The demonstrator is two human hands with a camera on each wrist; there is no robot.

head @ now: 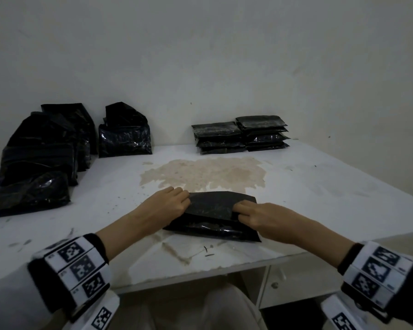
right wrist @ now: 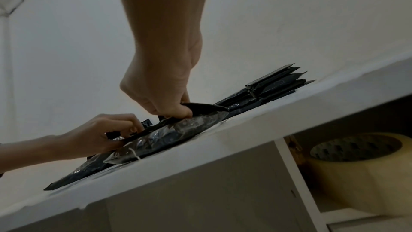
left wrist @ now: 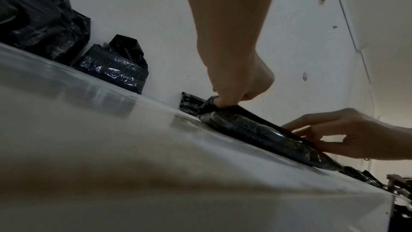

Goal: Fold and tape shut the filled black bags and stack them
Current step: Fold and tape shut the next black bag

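The bag (head: 212, 217) on the white table (head: 320, 186) is glossy black, as are the stacked bags (head: 239, 134) and the loose pile (head: 41, 153). A tan-brown stain (head: 200, 175) blotches the tabletop. The wristbands (head: 74, 270) carry black-and-white square markers, and the tape roll (right wrist: 361, 170) is pale yellowish.

No words, brand names or numbers can be read anywhere. The only printed signs are the black-and-white square code patterns on the wrist bands (head: 78, 270), a row on each forearm, with tiny print beside some squares that is too small to make out. The inner ring of the tape roll (right wrist: 356, 149) carries a repeated dark mark, too blurred to read. The black bags (head: 215, 217) show no visible lettering.
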